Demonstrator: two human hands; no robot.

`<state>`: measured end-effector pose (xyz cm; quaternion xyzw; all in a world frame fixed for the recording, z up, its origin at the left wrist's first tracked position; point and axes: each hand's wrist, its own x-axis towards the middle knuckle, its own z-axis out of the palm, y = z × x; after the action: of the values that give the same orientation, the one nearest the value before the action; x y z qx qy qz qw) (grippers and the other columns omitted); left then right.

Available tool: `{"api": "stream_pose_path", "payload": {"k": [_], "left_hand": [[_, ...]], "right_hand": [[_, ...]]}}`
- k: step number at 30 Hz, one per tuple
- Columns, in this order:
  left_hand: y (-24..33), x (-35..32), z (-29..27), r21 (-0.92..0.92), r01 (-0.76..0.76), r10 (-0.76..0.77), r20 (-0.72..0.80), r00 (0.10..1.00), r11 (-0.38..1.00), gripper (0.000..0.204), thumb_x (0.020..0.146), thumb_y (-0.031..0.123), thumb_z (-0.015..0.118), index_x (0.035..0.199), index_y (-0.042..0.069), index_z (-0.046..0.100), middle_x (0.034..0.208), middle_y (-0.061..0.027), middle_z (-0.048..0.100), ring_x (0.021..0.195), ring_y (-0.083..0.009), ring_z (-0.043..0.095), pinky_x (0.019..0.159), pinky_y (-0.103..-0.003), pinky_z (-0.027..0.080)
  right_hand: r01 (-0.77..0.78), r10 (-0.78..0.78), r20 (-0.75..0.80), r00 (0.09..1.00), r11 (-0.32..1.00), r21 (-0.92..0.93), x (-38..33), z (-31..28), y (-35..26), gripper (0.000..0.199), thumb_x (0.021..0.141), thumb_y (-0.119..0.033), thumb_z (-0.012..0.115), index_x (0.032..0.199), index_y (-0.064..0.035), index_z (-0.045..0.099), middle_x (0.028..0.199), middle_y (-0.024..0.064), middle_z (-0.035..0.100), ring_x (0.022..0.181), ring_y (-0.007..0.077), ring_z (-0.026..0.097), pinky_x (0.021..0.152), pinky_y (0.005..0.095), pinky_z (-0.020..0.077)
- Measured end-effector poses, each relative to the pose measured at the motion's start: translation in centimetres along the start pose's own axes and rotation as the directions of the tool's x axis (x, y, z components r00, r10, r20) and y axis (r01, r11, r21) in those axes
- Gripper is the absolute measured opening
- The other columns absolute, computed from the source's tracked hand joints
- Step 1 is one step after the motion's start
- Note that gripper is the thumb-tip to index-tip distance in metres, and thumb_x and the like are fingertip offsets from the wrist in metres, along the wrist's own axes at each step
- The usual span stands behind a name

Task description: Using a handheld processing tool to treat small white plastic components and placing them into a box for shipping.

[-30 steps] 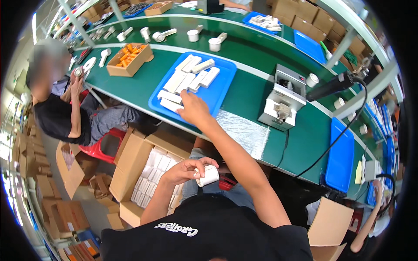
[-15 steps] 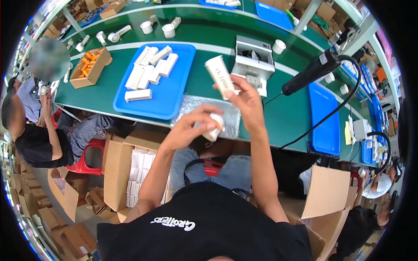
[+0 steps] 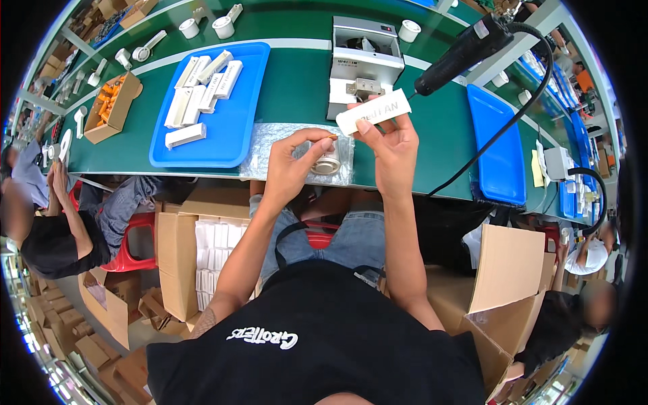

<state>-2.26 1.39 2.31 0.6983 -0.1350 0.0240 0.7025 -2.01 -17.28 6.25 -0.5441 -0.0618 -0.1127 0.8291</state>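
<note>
1. White oblong piece (image 3: 373,113): turned since the earlier frame from a steep, near-upright stance to a gently rising slant, its printed face toward the viewer. It is held above the tabletop (image 3: 297,94), before the grey machine (image 3: 364,61).

2. Right hand (image 3: 393,152): its grip is closed around the oblong piece, thumb on the near face, fingers behind.

3. Left hand (image 3: 291,162): its grip pinches a small orange-brown piece (image 3: 333,138) between thumb and forefinger.

4. White round cup (image 3: 327,164): just beside the left hand, seen against the silvery sheet (image 3: 266,145); whether hidden fingers support it cannot be told.

5. Blue tray (image 3: 233,131): left of the sheet, bearing a cluster of white oblong pieces (image 3: 200,86) and one lying nearer the front edge.

6. Cardboard box (image 3: 126,111): farther left, holding orange parts (image 3: 108,102).

7. Black cylindrical tool (image 3: 466,57): aslant to the right of the machine, its cable looping down; beyond it lies a second blue tray (image 3: 499,152).

8. Open carton (image 3: 177,270): below the tabletop at left, packed with white boxes (image 3: 212,260).
</note>
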Motion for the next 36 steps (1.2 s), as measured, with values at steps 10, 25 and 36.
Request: {"api": "stream_pose_path", "payload": {"k": [10, 25, 36], "left_hand": [[-0.8, -0.1, -0.2, 0.098, -0.105, 0.103, 0.024, 0.994, 0.99, 0.025, 0.094, 0.007, 0.078, 0.117, -0.001, 0.074, 0.118, -0.0105, 0.072, 0.112, -0.0188, 0.067, 0.1, -0.032, 0.051], [-0.9, -0.9, -0.3, 0.155, -0.074, 0.056, 0.118, 0.991, 0.985, 0.077, 0.074, 0.006, 0.093, 0.144, 0.005, 0.061, 0.139, -0.0139, 0.068, 0.129, -0.0301, 0.066, 0.11, -0.039, 0.05], [-1.3, -0.7, -0.2, 0.099, -0.125, 0.108, 0.159, 0.981, 0.987, 0.063, 0.074, 0.004, 0.09, 0.133, 0.002, 0.068, 0.133, -0.0125, 0.068, 0.126, -0.0253, 0.064, 0.111, -0.038, 0.048]], "right_hand": [[0.05, -0.048, 0.018, 0.999, 0.986, -0.159, -0.8, 0.2, 2.1, 0.053, 0.087, 0.003, 0.087, 0.129, 0.001, 0.055, 0.114, 0.0113, 0.074, 0.102, 0.0174, 0.075, 0.09, 0.0318, 0.0615], [0.245, -0.131, 0.224, 0.966, 0.74, -0.626, -1.3, -0.5, 2.2, 0.043, 0.08, -0.016, 0.097, 0.107, -0.0004, 0.067, 0.095, 0.0096, 0.074, 0.084, 0.0169, 0.076, 0.073, 0.0319, 0.0599], [0.426, -0.195, 0.397, 0.897, 0.626, -0.654, -0.9, -1.8, 1.9, 0.042, 0.076, -0.008, 0.097, 0.108, -0.0027, 0.071, 0.097, 0.0049, 0.073, 0.09, 0.015, 0.073, 0.078, 0.0302, 0.0572]]}}
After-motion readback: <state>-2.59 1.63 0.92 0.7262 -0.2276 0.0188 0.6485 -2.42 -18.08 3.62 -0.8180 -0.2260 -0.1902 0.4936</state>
